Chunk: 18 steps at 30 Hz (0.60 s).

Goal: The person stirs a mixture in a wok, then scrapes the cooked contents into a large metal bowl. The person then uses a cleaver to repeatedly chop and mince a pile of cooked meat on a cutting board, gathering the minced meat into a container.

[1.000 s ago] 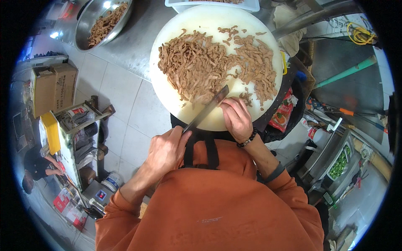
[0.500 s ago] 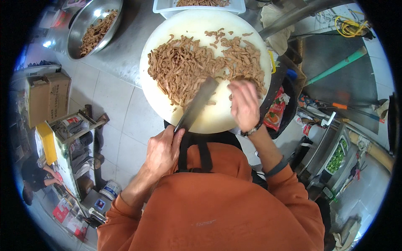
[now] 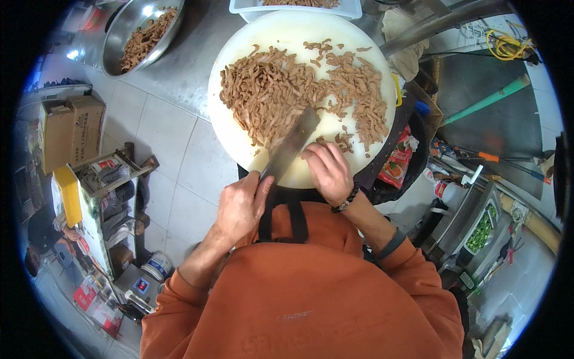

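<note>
My left hand [image 3: 240, 206] is closed round the handle of a cleaver [image 3: 291, 143]. Its dark blade reaches out over the round white cutting board [image 3: 293, 27], beside a large heap of brown meat strips [image 3: 263, 90]. Close to the right of the blade, my right hand [image 3: 329, 172] rests at the board's near edge with fingers bent and drawn together. What lies under those fingers is hidden. A second, thinner spread of meat strips [image 3: 359, 96] covers the board's right side, with a few small pieces just beyond my right fingertips.
A steel bowl [image 3: 113, 51] holding more strips is at the far left, on a metal counter [image 3: 194, 54]. Behind the board stands a white tray [image 3: 251, 7]. Right of the board is a black-lined bin [image 3: 418, 149] with a red packet [image 3: 396, 164]. Lower left stands a rack [image 3: 101, 224].
My right hand has come nearer to me and left, from beside the right-hand meat to the near edge by the blade. The cleaver stays in my left hand. The whole view has shifted slightly.
</note>
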{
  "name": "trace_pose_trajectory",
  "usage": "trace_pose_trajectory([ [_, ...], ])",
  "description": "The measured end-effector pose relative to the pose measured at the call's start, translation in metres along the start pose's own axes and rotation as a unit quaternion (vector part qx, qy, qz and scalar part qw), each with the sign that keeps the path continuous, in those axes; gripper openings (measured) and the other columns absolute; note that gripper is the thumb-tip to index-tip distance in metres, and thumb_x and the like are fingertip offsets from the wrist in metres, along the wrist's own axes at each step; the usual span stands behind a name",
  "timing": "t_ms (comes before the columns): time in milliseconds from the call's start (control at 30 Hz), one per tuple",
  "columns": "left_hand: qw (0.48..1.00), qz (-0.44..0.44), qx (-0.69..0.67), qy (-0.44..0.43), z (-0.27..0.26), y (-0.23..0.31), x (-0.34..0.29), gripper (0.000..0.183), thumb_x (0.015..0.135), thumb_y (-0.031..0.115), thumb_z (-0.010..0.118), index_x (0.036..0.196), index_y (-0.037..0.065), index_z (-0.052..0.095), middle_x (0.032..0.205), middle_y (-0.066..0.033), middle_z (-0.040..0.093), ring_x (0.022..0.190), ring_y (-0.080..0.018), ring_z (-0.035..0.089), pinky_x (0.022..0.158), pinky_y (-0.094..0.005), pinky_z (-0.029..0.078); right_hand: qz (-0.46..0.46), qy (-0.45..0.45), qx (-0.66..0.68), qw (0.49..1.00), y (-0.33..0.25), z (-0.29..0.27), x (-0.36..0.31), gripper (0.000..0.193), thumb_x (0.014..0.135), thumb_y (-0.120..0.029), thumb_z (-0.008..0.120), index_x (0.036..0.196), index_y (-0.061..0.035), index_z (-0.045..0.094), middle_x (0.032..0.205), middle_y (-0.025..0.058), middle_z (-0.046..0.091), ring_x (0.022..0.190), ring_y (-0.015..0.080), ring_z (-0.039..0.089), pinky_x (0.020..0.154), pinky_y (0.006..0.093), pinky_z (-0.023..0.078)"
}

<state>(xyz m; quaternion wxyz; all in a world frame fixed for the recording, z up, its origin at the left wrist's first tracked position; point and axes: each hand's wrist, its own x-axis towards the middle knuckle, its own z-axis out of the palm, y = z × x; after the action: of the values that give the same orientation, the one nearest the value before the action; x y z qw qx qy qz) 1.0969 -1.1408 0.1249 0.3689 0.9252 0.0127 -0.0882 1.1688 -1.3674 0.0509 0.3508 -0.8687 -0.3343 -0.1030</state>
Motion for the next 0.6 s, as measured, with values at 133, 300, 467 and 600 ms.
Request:
trace_pose_trajectory([
  [133, 0.999, 0.006, 0.044, -0.009, -0.005, 0.011, -0.006, 0.028, 0.105, 0.017, 0.071, 0.086, 0.002, 0.056, 0.069, -0.0212, 0.065, 0.059, -0.044, 0.066, 0.05, -0.0496, 0.051, 0.027, 0.002, 0.029, 0.999, 0.005, 0.007, -0.012, 0.024, 0.081, 0.001, 0.069, 0.104, 0.0027, 0.071, 0.113, 0.0148, 0.068, 0.103, 0.0332, 0.066, 0.089, 0.0413, 0.057],
  [300, 0.996, 0.001, 0.071, -0.054, -0.016, 0.019, -0.019, 0.027, 0.105, 0.016, 0.07, 0.087, 0.003, 0.055, 0.069, -0.0191, 0.066, 0.058, -0.0425, 0.066, 0.05, -0.0488, 0.053, 0.018, -0.005, 0.046, 0.999, 0.014, 0.008, -0.014, 0.026, 0.079, 0.003, 0.07, 0.105, 0.0032, 0.072, 0.109, 0.0165, 0.068, 0.101, 0.0358, 0.067, 0.089, 0.0435, 0.057],
  [467, 0.996, 0.001, 0.079, -0.048, 0.006, 0.019, -0.008, 0.027, 0.105, 0.017, 0.069, 0.086, 0.003, 0.054, 0.068, -0.0191, 0.066, 0.058, -0.0417, 0.067, 0.05, -0.049, 0.054, 0.022, 0.004, 0.061, 0.998, 0.014, 0.011, -0.016, 0.026, 0.079, 0.003, 0.069, 0.104, 0.003, 0.072, 0.108, 0.0169, 0.069, 0.102, 0.0369, 0.067, 0.09, 0.0442, 0.058],
  [600, 0.997, 0.036, 0.066, 0.002, 0.011, 0.01, 0.01, 0.03, 0.106, 0.017, 0.069, 0.084, 0.003, 0.054, 0.072, -0.0201, 0.068, 0.06, -0.041, 0.068, 0.052, -0.0499, 0.053, 0.01, 0.004, 0.073, 0.997, 0.012, 0.006, -0.012, 0.026, 0.078, 0.003, 0.068, 0.105, 0.0031, 0.071, 0.108, 0.0172, 0.069, 0.103, 0.0373, 0.067, 0.091, 0.0444, 0.058],
])
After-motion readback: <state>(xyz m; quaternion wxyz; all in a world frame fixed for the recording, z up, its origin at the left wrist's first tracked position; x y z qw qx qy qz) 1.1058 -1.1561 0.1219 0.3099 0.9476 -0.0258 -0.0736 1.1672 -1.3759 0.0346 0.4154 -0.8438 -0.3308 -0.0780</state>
